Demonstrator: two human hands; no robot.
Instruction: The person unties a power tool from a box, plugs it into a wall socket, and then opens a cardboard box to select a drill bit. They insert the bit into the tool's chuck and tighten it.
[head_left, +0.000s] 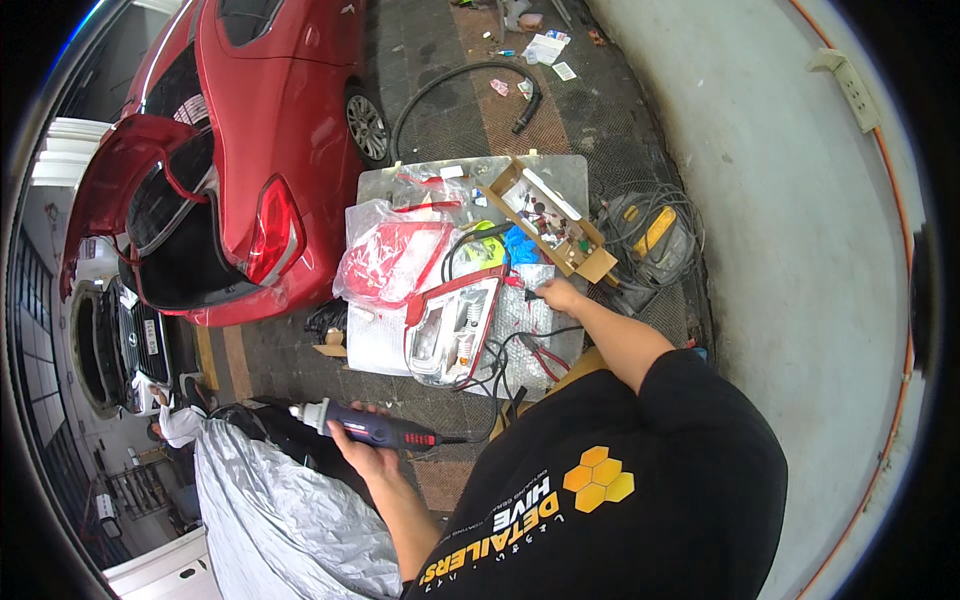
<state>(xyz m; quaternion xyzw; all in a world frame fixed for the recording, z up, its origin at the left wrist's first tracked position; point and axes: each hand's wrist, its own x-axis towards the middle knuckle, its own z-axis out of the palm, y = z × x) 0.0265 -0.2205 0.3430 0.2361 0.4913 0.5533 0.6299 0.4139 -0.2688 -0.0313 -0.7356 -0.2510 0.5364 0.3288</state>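
My left hand (367, 450) is wrapped around a dark blue rotary tool (379, 429) with a pale nose end, held away from the table. A black cord trails from the tool's rear. Over the table, my right hand (559, 295) grips a small black plug (532, 295). Just beyond that plug is a red connector (514, 281), and I cannot tell whether the two touch. To the left of my right hand lies a car tail light housing (454, 330) with a red rim. Pliers with red handles (546, 355) rest on bubble wrap (525, 319) near my body.
On the table (574, 172) lie a bagged red lens (394, 259), a blue glove (519, 246) and an open cardboard box (517, 176) of small parts. Left is a red car (285, 97), trunk raised. A vacuum (652, 232) stands by the wall (750, 187). Another person (180, 425) works behind.
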